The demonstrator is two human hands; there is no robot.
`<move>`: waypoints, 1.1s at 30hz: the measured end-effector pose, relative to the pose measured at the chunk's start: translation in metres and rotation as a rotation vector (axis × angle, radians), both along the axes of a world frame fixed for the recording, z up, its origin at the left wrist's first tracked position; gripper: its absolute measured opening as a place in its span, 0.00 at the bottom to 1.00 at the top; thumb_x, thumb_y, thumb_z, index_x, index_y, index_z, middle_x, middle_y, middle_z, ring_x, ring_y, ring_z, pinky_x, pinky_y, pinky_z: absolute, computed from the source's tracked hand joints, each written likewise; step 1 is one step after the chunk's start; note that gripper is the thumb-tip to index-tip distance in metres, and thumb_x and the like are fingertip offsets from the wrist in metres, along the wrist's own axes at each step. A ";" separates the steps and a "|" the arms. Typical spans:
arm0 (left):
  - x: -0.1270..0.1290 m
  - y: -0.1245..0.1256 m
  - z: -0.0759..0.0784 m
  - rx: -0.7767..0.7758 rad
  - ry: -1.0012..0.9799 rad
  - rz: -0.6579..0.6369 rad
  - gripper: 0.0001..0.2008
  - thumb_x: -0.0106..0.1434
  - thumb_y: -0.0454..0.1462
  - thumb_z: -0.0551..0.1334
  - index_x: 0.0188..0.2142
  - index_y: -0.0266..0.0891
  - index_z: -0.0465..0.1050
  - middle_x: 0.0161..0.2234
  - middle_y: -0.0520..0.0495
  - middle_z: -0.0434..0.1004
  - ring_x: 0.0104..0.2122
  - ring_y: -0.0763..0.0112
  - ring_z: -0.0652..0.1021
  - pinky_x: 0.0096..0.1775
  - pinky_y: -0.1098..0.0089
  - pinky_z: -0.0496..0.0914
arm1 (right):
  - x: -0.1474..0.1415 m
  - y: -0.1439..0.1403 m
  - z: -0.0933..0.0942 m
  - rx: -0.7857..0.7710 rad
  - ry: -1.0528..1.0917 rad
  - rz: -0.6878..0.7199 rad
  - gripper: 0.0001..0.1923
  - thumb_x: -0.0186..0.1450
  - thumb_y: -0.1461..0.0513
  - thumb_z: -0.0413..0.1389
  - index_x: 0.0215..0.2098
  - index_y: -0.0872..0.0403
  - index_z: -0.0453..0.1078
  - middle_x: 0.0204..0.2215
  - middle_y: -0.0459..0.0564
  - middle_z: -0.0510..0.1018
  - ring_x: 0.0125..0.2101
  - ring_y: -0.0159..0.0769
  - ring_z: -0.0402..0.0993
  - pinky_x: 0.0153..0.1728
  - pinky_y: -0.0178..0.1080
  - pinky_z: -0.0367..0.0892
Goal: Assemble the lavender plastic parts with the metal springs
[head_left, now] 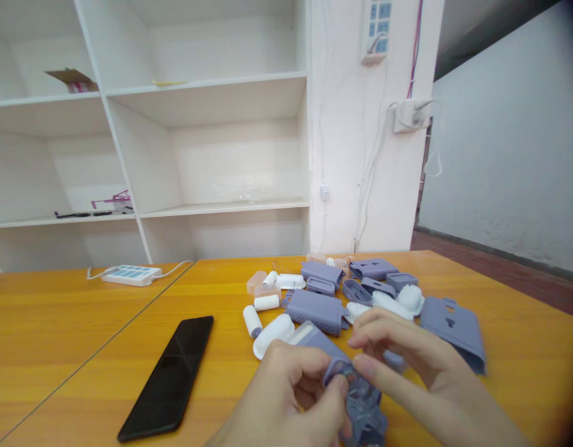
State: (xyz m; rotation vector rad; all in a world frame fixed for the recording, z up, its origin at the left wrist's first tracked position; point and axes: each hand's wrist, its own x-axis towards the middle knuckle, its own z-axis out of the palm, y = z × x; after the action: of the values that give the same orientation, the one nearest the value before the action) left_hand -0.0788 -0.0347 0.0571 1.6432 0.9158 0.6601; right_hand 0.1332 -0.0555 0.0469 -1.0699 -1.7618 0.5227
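black phone (169,379), white power strip (131,274), perhaps pink pliers (113,201) on shelf

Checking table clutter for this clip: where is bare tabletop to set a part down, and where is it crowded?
Bare wood lies between the black phone and the power strip, and left of the phone. The far right corner beyond the flat purple cover is bare too. Crowded: the purple and white parts just beyond both hands.

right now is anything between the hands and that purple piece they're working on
Nothing visible: the left hand and right hand both already grip the purple piece directly, just above the table.
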 end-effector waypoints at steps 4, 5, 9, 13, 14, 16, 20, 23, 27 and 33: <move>0.001 0.005 -0.008 -0.110 -0.160 -0.072 0.25 0.61 0.57 0.68 0.29 0.37 0.71 0.24 0.49 0.76 0.21 0.78 0.72 0.25 0.76 0.66 | 0.005 -0.001 -0.005 -0.096 -0.011 0.060 0.06 0.67 0.52 0.67 0.38 0.44 0.83 0.34 0.44 0.85 0.36 0.38 0.82 0.41 0.34 0.77; 0.001 0.006 -0.007 -0.131 -0.167 -0.069 0.28 0.58 0.61 0.69 0.29 0.37 0.71 0.23 0.49 0.76 0.20 0.79 0.71 0.24 0.76 0.66 | 0.005 0.000 -0.007 -0.112 -0.007 0.059 0.06 0.66 0.53 0.68 0.37 0.45 0.84 0.34 0.45 0.85 0.36 0.38 0.83 0.41 0.34 0.78; -0.003 0.008 0.006 -0.194 -0.138 -0.110 0.37 0.52 0.69 0.67 0.29 0.33 0.77 0.21 0.48 0.74 0.16 0.81 0.69 0.21 0.77 0.65 | 0.003 0.004 -0.010 -0.218 0.123 0.148 0.07 0.67 0.53 0.68 0.37 0.47 0.84 0.31 0.45 0.83 0.27 0.34 0.81 0.30 0.32 0.78; -0.007 0.008 0.013 -0.189 -0.217 -0.190 0.37 0.54 0.65 0.69 0.35 0.29 0.83 0.24 0.42 0.78 0.18 0.80 0.73 0.24 0.77 0.70 | 0.000 0.003 -0.011 -0.311 0.257 0.242 0.04 0.66 0.56 0.69 0.34 0.47 0.83 0.29 0.42 0.80 0.22 0.29 0.78 0.25 0.29 0.75; -0.007 0.009 0.012 -0.189 -0.240 -0.197 0.37 0.54 0.65 0.70 0.36 0.29 0.83 0.25 0.42 0.78 0.18 0.80 0.73 0.25 0.77 0.71 | 0.000 0.002 -0.011 -0.314 0.270 0.238 0.04 0.66 0.56 0.70 0.34 0.46 0.83 0.29 0.42 0.81 0.23 0.29 0.78 0.26 0.28 0.75; -0.006 0.010 0.009 -0.194 -0.270 -0.192 0.40 0.51 0.67 0.70 0.36 0.29 0.84 0.24 0.42 0.78 0.18 0.80 0.74 0.25 0.77 0.72 | -0.001 0.001 -0.011 -0.301 0.267 0.232 0.04 0.66 0.56 0.69 0.33 0.45 0.83 0.29 0.42 0.81 0.25 0.29 0.80 0.29 0.27 0.76; -0.003 0.011 0.003 -0.195 -0.303 -0.175 0.41 0.50 0.68 0.70 0.38 0.29 0.84 0.23 0.43 0.78 0.18 0.79 0.75 0.23 0.77 0.72 | -0.006 -0.002 -0.012 -0.280 0.308 0.223 0.06 0.67 0.56 0.68 0.33 0.46 0.83 0.28 0.42 0.80 0.24 0.29 0.79 0.26 0.27 0.75; -0.004 0.011 0.002 -0.182 -0.323 -0.184 0.33 0.55 0.62 0.72 0.36 0.29 0.84 0.24 0.42 0.79 0.18 0.79 0.75 0.23 0.77 0.73 | -0.010 -0.002 -0.013 -0.307 0.364 0.222 0.08 0.66 0.54 0.69 0.32 0.49 0.82 0.26 0.42 0.81 0.21 0.28 0.78 0.23 0.26 0.74; -0.007 0.011 0.003 -0.158 -0.335 -0.214 0.29 0.60 0.58 0.71 0.36 0.29 0.84 0.24 0.42 0.80 0.18 0.79 0.75 0.24 0.77 0.73 | -0.012 -0.002 -0.012 -0.338 0.367 0.164 0.15 0.67 0.50 0.68 0.31 0.52 0.79 0.22 0.42 0.80 0.19 0.27 0.76 0.21 0.26 0.71; -0.007 0.009 0.006 -0.146 -0.310 -0.204 0.29 0.60 0.59 0.70 0.32 0.30 0.82 0.25 0.42 0.79 0.19 0.78 0.76 0.25 0.77 0.73 | -0.009 -0.003 -0.016 -0.279 0.303 0.157 0.14 0.68 0.51 0.66 0.30 0.51 0.80 0.23 0.44 0.81 0.19 0.30 0.77 0.21 0.29 0.73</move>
State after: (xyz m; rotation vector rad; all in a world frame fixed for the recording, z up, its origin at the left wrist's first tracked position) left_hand -0.0858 -0.0254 0.0629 1.4318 0.5510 0.6677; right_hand 0.1241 -0.0587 0.0313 -0.9834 -1.5390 0.9980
